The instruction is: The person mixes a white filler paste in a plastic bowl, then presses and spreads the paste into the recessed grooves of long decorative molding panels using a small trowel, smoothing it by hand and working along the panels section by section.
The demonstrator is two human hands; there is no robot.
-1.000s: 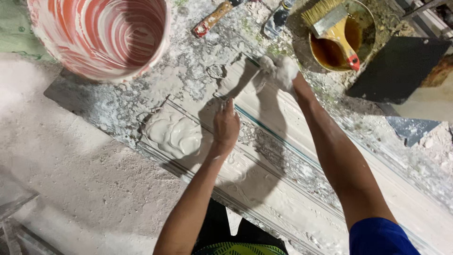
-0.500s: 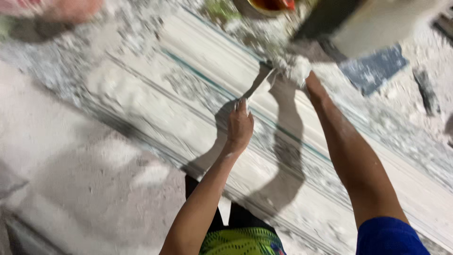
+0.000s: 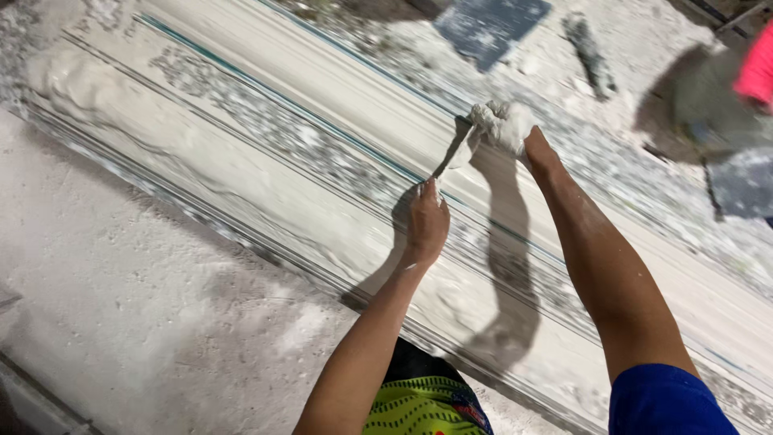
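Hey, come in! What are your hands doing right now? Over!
Left hand gripping thin scraper blade. Right hand, caked in white plaster, at the blade's far end. Both over the long white moulding strip. Nothing in the way.

Matt white plaster moulding (image 3: pixel 338 153) (wet, smooth-looking); thin metal blade (image 3: pixel 448 157); rough dusty floor (image 3: pixel 137 306).

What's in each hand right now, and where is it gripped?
The left hand grips a thin blade tool by its lower end. The right hand, coated in white plaster, closes around the tool's upper end over the long moulding.
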